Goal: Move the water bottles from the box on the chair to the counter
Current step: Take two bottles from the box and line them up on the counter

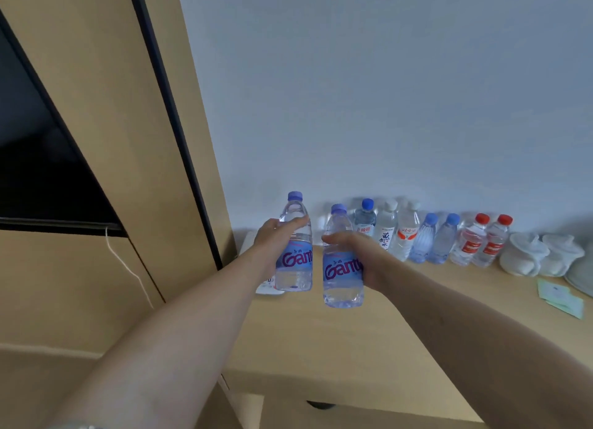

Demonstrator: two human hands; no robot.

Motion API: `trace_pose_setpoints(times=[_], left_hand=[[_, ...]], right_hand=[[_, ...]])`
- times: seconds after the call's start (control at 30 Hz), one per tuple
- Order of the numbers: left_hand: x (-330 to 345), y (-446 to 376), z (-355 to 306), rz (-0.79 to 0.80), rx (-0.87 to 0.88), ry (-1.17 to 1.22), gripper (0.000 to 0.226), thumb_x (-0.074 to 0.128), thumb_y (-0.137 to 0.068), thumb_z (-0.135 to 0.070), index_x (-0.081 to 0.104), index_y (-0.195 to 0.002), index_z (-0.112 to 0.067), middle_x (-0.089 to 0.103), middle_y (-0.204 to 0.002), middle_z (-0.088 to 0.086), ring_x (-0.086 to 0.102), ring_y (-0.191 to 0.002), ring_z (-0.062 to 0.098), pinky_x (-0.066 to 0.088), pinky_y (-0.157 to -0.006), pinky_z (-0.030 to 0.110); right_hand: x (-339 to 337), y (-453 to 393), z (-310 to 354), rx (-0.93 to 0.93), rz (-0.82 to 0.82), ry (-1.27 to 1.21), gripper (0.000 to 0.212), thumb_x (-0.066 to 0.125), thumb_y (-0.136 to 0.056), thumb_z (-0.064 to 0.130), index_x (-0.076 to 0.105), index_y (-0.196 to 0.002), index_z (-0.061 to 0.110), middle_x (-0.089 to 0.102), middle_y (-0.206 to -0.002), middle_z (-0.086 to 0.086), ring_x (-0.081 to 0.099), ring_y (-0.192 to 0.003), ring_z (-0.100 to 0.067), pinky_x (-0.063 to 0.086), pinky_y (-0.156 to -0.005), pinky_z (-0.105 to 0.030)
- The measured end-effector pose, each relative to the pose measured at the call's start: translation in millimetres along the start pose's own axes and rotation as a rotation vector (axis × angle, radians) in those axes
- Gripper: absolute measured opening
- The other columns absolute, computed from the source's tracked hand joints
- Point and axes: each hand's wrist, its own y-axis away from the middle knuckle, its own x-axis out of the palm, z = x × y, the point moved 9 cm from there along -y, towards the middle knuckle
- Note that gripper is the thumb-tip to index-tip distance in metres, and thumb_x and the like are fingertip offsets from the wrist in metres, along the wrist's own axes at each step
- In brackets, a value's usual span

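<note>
Each of my hands holds a clear water bottle with a purple cap and a blue label. My left hand (pixel 275 236) grips the left bottle (pixel 295 255) around its upper body. My right hand (pixel 359 255) wraps the right bottle (pixel 341 268) at the label. Both bottles are upright above the wooden counter (pixel 401 316), to the left of a row of several water bottles (pixel 430 239) that stand along the wall. The box and the chair are out of view.
A tall wooden cabinet (pixel 106 139) with a dark screen stands at the left. White folded towels (pixel 542 255) sit at the right end of the bottle row, with green paper packets (pixel 560 297) in front. A white object (pixel 268 287) lies behind the left bottle.
</note>
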Motion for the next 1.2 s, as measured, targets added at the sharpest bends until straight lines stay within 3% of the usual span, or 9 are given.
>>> trace_pose_setpoints(times=[0.17,0.33,0.47,0.6,0.7,0.87,1.0,1.13,1.2], left_hand=[[7,-45,5,0.012,0.022,-0.070,0.066,0.093,-0.061,-0.046,0.060,-0.114,-0.024,0.075,-0.110,0.008,0.078,-0.082,0.026,0.065,-0.076,0.045],[14,-93,4,-0.011,0.023,-0.101,0.068,0.093,-0.051,-0.039,0.059,-0.106,-0.022,0.073,-0.110,0.008,0.076,-0.090,0.032,0.063,-0.085,0.054],[19,-129,14,-0.031,0.009,-0.170,0.064,0.094,-0.047,-0.030,0.060,-0.100,-0.019,0.074,-0.109,0.011,0.075,-0.093,0.031,0.062,-0.085,0.048],[29,-162,28,-0.037,-0.030,-0.200,0.059,0.093,-0.051,-0.017,0.063,-0.102,-0.017,0.071,-0.113,0.014,0.072,-0.103,0.036,0.058,-0.094,0.055],[37,-182,40,-0.040,-0.033,-0.189,0.047,0.090,-0.066,0.005,0.066,-0.097,-0.020,0.072,-0.110,0.014,0.071,-0.107,0.037,0.056,-0.097,0.056],[46,-205,52,-0.060,-0.066,-0.184,0.031,0.078,-0.080,0.005,0.068,-0.092,-0.022,0.069,-0.095,0.000,0.069,-0.100,0.030,0.058,-0.094,0.054],[49,-214,59,-0.092,-0.066,-0.200,0.029,0.073,-0.081,0.006,0.068,-0.094,-0.019,0.068,-0.093,0.001,0.065,-0.092,0.025,0.057,-0.093,0.053],[45,-221,61,-0.191,-0.031,-0.234,0.025,0.076,-0.082,0.000,0.064,-0.095,-0.019,0.068,-0.097,0.001,0.063,-0.089,0.022,0.058,-0.088,0.043],[45,-223,58,-0.213,-0.014,-0.252,0.030,0.078,-0.080,-0.002,0.062,-0.096,-0.021,0.066,-0.099,-0.001,0.061,-0.086,0.019,0.056,-0.077,0.032]], right_hand=[[-21,-39,4,-0.033,-0.055,-0.009,0.046,0.085,-0.072,0.005,0.065,-0.114,-0.001,0.075,-0.100,-0.021,0.076,-0.079,-0.035,0.060,-0.065,-0.042],[-37,-87,7,-0.034,-0.087,0.046,0.056,0.088,-0.072,0.004,0.061,-0.120,-0.004,0.075,-0.101,-0.020,0.077,-0.084,-0.037,0.061,-0.062,-0.039],[-53,-121,1,0.000,-0.140,0.147,0.068,0.094,-0.058,0.014,0.065,-0.119,0.002,0.075,-0.110,-0.018,0.075,-0.096,-0.036,0.062,-0.085,-0.047],[-68,-147,-4,0.000,-0.190,0.257,0.067,0.095,-0.054,0.007,0.064,-0.113,0.001,0.073,-0.109,-0.020,0.072,-0.102,-0.035,0.058,-0.084,-0.043],[-73,-162,-12,0.012,-0.174,0.353,0.068,0.094,-0.055,0.008,0.062,-0.115,0.005,0.072,-0.111,-0.017,0.071,-0.105,-0.030,0.055,-0.098,-0.050],[-74,-174,-9,-0.048,-0.189,0.529,0.070,0.095,-0.055,0.011,0.057,-0.114,0.015,0.068,-0.109,-0.005,0.066,-0.100,-0.023,0.058,-0.088,-0.043],[-67,-181,-5,-0.096,-0.155,0.644,0.065,0.096,-0.055,0.009,0.056,-0.105,0.018,0.062,-0.093,0.002,0.059,-0.082,-0.014,0.052,-0.066,-0.030],[-62,-187,-2,-0.142,-0.176,0.756,0.066,0.096,-0.055,0.017,0.058,-0.109,0.015,0.064,-0.096,-0.002,0.062,-0.087,-0.021,0.054,-0.072,-0.035],[-58,-189,2,-0.176,-0.195,0.875,0.061,0.096,-0.054,0.025,0.060,-0.102,0.016,0.063,-0.089,0.000,0.059,-0.082,-0.021,0.051,-0.068,-0.034]])
